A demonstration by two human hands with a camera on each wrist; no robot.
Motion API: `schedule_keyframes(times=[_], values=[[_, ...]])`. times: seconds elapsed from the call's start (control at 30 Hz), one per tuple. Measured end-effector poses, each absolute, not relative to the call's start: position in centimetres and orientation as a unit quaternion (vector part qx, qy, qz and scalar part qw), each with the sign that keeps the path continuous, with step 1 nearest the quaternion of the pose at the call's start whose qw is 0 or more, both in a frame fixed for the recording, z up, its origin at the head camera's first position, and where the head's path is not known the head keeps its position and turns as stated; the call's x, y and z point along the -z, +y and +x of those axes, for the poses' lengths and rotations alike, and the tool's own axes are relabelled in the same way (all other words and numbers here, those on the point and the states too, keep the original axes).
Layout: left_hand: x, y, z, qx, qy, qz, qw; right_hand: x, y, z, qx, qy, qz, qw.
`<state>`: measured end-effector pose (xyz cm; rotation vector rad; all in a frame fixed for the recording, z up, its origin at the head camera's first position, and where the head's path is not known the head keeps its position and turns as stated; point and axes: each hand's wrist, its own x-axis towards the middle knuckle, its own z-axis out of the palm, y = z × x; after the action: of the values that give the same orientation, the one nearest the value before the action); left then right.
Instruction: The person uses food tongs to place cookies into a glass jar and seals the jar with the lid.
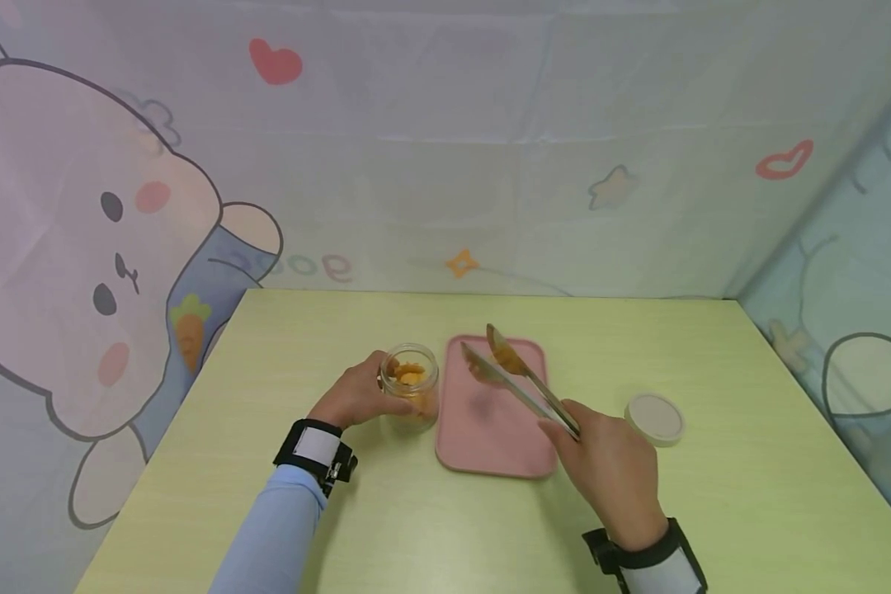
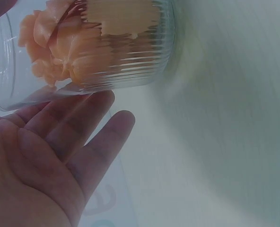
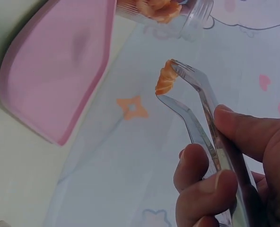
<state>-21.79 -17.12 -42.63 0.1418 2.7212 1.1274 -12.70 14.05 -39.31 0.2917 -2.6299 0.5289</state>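
My left hand (image 1: 364, 392) grips a ribbed clear glass jar (image 1: 425, 396) by its side; the jar stands on the table with its mouth uncovered. Orange, ruffled pieces (image 2: 66, 45) fill part of it in the left wrist view. Metal tongs (image 1: 538, 392) are held in my right hand (image 1: 609, 462), their tips raised over the pink tray (image 1: 483, 454). Between the tips, one small twisted orange piece (image 3: 166, 78) is pinched, as the right wrist view shows. What the pieces are made of I cannot tell.
A round off-white lid (image 1: 655, 419) lies on the table right of the tray, near my right hand. The pale yellow table (image 1: 341, 330) ends at a printed cloth backdrop (image 1: 445, 165) behind and at the right.
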Motion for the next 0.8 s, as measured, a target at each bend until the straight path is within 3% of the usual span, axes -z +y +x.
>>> schedule_keyframes(times=[0.8], values=[[42.6, -17.2, -21.7, -0.389, 0.915, 0.053, 0.093, 35.5, 9.1, -13.8, -0.214, -0.941, 0.142, 0.22]])
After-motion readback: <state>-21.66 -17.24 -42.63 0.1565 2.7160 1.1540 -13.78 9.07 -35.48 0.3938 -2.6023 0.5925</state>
